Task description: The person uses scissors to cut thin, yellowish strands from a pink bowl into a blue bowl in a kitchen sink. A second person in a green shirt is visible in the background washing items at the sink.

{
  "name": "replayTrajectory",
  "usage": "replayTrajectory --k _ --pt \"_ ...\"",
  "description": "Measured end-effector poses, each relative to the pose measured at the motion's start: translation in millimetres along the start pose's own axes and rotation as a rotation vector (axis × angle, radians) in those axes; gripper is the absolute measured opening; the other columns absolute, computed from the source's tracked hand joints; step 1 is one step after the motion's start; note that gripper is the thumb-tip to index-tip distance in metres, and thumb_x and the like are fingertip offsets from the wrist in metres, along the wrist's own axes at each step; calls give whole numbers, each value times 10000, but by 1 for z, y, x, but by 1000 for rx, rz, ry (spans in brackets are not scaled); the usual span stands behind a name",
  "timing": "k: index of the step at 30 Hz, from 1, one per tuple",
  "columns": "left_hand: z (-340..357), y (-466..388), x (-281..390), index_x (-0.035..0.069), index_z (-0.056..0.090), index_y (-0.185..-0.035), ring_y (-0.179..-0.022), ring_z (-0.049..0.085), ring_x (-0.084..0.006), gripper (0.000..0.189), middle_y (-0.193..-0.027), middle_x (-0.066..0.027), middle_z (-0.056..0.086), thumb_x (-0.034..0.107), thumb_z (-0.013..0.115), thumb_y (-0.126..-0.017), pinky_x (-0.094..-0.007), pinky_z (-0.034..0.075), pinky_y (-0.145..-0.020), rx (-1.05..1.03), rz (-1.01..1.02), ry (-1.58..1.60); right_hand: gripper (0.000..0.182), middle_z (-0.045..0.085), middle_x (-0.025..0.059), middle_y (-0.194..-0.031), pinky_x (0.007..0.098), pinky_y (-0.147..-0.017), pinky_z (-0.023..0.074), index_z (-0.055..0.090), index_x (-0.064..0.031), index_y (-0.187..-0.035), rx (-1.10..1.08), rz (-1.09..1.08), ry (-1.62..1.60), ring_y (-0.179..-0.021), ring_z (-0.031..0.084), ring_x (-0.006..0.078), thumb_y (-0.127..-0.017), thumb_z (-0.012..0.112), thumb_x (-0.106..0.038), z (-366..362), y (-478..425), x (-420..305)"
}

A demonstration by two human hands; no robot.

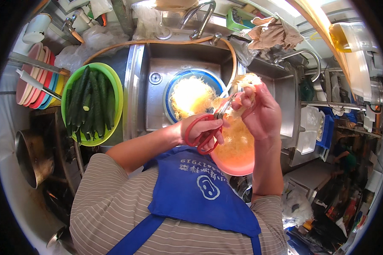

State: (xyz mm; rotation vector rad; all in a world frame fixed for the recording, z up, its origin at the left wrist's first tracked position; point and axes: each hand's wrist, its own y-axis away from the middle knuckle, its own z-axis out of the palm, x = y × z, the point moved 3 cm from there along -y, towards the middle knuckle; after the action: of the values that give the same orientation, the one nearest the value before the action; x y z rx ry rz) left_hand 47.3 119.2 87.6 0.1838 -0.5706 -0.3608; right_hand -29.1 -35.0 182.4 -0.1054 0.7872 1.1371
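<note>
Red-handled scissors point(207, 149) are in my left hand point(199, 129), their blades pointing up and right towards my right hand point(264, 110). My right hand, raised over a pink basin point(237, 169), pinches a clump of pale, stringy food point(247, 79). Whether the blades touch the clump I cannot tell. More fine strands point(237, 140) lie in the pink basin, partly behind my hands. A blue-rimmed round basin point(169, 106) in the steel sink point(151, 118) holds a brightly lit heap of pale shreds point(191, 95).
Left of the sink, a green plastic basin point(120, 95) holds several dark green cucumbers point(95, 98). An orange-brown hose point(127, 43) curves along the sink's back edge near a faucet point(204, 19). A second sink point(282, 105) and white foam boxes point(307, 127) stand right. Another person point(348, 159) is far right.
</note>
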Motion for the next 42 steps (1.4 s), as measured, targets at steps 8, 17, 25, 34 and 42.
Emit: replayTrajectory --k 8,17,25,34,42 --pt "-40 -1 0 -22 534 -1261 -563 625 -140 461 -810 -123 703 368 513 -1016 -245 518 -534 206 -64 -26 236 608 169 -1154 558 -906 521 461 -78 -1245 293 0 29 -1022 619 313 -1045 370 -163 -2 -27 20" --pt "-18 37 26 0 515 -1325 -640 681 -166 441 -906 -169 722 323 474 -1027 -263 550 -597 156 34 -93 159 653 132 -1130 473 -851 533 534 -94 -1149 281 -105 23 -1069 622 300 -1021 527 -189 -70 -52 42" --pt "-16 8 14 -22 550 -1295 -600 668 -158 450 -901 -166 726 335 460 -1036 -249 548 -572 142 -58 15 113 664 91 -1117 419 -848 531 540 -121 -1125 279 -105 46 -1065 628 251 -1020 535 -165 -79 -56 72" --pt "-46 -4 5 6 633 -1117 -510 638 -155 379 -785 -134 716 343 491 -1018 -240 512 -450 206 -104 -6 168 641 91 -1098 332 -890 541 539 -74 -1160 398 -91 436 -990 625 184 -1017 549 -163 -97 -59 112" --pt "-101 -16 -20 -22 630 -1136 -446 544 -124 380 -678 -77 641 323 536 -1009 -240 439 -396 331 -98 -74 251 690 101 -964 279 -815 513 665 -27 -1167 441 -2 931 -908 635 141 -943 599 -117 -113 -47 117"
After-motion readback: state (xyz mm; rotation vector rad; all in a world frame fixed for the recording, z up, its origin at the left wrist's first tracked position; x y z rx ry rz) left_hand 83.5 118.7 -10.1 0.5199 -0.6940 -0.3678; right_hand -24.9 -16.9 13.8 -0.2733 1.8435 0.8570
